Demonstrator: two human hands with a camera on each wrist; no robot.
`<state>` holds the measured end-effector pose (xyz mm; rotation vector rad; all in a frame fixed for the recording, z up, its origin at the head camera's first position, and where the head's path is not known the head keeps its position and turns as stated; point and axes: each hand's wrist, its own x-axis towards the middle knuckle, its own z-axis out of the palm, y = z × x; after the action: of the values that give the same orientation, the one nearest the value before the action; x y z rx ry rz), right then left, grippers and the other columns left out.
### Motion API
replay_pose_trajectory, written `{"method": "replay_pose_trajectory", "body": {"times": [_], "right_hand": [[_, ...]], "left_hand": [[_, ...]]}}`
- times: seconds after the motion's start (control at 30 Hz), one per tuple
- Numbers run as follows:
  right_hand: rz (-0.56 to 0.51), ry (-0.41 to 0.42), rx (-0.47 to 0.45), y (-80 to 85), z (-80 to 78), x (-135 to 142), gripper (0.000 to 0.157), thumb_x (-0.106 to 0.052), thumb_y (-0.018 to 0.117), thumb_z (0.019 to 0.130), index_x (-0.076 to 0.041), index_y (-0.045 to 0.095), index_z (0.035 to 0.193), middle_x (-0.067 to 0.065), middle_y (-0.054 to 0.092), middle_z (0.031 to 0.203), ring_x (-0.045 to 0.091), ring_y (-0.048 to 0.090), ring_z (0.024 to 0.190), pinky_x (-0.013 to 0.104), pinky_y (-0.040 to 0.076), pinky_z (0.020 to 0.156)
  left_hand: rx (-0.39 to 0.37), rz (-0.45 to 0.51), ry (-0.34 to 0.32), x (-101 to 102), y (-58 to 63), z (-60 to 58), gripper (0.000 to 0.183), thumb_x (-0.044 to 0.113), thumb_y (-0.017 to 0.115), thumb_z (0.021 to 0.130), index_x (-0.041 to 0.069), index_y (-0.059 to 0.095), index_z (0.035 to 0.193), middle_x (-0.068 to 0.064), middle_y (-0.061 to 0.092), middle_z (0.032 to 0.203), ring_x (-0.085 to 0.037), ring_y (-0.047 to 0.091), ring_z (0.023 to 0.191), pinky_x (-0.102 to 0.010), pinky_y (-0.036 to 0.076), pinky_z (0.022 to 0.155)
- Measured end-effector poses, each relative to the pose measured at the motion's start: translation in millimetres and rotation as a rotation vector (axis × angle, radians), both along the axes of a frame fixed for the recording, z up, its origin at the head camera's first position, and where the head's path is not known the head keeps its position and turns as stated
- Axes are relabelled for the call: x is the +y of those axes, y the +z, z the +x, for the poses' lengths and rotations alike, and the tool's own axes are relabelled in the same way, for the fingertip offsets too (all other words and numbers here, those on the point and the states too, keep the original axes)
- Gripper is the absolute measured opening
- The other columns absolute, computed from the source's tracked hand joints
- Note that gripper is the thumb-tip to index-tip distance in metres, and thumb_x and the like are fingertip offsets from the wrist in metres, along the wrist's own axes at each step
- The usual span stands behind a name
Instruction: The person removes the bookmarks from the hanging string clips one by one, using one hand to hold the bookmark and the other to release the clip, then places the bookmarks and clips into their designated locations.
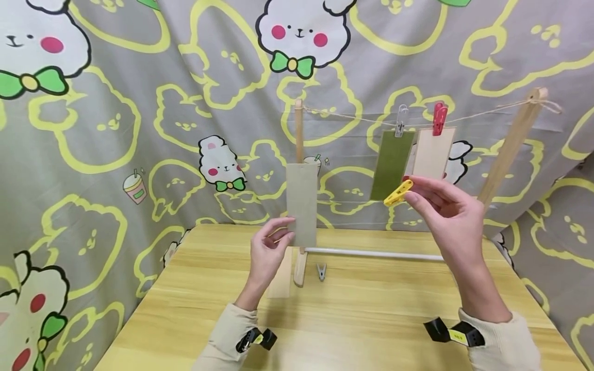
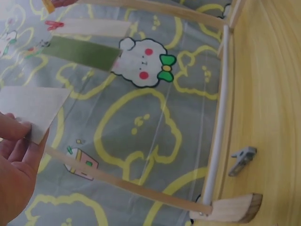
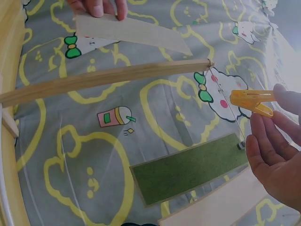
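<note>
My left hand (image 1: 270, 247) pinches a grey-beige rectangular card (image 1: 302, 203) by its lower left edge, holding it upright in front of the left wooden post. My right hand (image 1: 452, 216) grips a yellow clothespin (image 1: 398, 192) between thumb and fingers, level with the lower part of the hanging cards. From the string (image 1: 352, 117) hang a green card (image 1: 393, 165) under a clear clothespin (image 1: 401, 121) and a cream card (image 1: 434, 154) under a red clothespin (image 1: 439, 118). In the right wrist view the yellow clothespin (image 3: 253, 101) is apart from the string.
Wooden posts (image 1: 299, 131) (image 1: 512, 149) carry the string, with a white rod (image 1: 371, 253) low between them. A grey clothespin (image 1: 321, 271) lies on the wooden table (image 1: 362, 319). Another pale card (image 1: 280, 281) lies by the left post's foot (image 1: 299, 270). Behind hangs a patterned curtain (image 1: 162, 123).
</note>
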<state>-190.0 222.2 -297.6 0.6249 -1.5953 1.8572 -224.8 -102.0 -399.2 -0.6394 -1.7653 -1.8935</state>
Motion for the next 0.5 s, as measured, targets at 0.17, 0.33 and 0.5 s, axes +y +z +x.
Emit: {"method": "replay_pose_trajectory", "body": {"times": [0.17,0.33,0.5], "right_hand": [[-0.040,-0.032,-0.024,-12.0,3.5,3,0.034,0.017,0.072,0.086,0.018,0.066,0.119,0.015,0.075,0.109,0.018,0.073,0.096,0.021,0.057,0.086],[-0.104,-0.046,-0.036,-22.6,5.4,3,0.034,0.018,0.071,0.085,0.020,0.064,0.118,0.015,0.076,0.105,0.018,0.073,0.093,0.022,0.058,0.084],[-0.172,-0.004,0.006,-30.0,7.8,1,0.034,0.022,0.068,0.084,0.024,0.061,0.117,0.019,0.075,0.106,0.021,0.073,0.093,0.023,0.058,0.085]], "left_hand": [[0.007,0.028,0.027,-7,-6.8,2.9,0.029,-0.019,0.069,0.086,-0.011,0.068,0.114,-0.028,0.068,0.117,-0.017,0.072,0.097,-0.029,0.060,0.084],[0.034,0.032,0.051,-11,-10.7,7.7,0.028,-0.018,0.069,0.086,-0.012,0.068,0.114,-0.028,0.069,0.115,-0.015,0.073,0.096,-0.028,0.061,0.083],[0.080,0.037,0.053,-17,-10.9,11.0,0.027,-0.016,0.071,0.087,-0.013,0.067,0.114,-0.018,0.073,0.112,-0.014,0.073,0.095,-0.027,0.061,0.082]]}}
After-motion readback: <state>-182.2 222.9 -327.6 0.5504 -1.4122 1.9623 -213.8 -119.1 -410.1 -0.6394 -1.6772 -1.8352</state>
